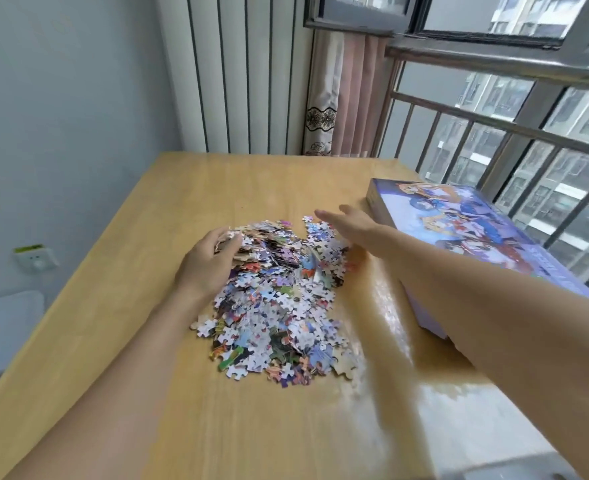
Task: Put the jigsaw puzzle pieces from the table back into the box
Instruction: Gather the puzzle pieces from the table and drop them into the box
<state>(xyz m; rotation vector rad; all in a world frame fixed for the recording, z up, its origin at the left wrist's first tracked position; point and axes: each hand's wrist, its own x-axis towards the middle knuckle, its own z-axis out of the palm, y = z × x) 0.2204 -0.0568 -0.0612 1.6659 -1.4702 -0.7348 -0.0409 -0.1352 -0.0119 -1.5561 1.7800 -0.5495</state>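
Note:
A heap of many small colourful jigsaw pieces [279, 306] lies in the middle of the wooden table [168, 237]. My left hand [210, 258] rests on the heap's far left side, fingers curled round a clump of pieces. My right hand [348, 221] reaches over the heap's far right edge with straight fingers, holding nothing. The puzzle box [476, 230], purple and blue with a cartoon picture on its lid, lies closed on the table's right side, just right of my right forearm.
The table's right edge runs along a window with metal railing bars [494, 133]. A pink curtain [348, 98] hangs behind the far edge. A wall socket [36, 259] and a white object [5, 323] sit left of the table.

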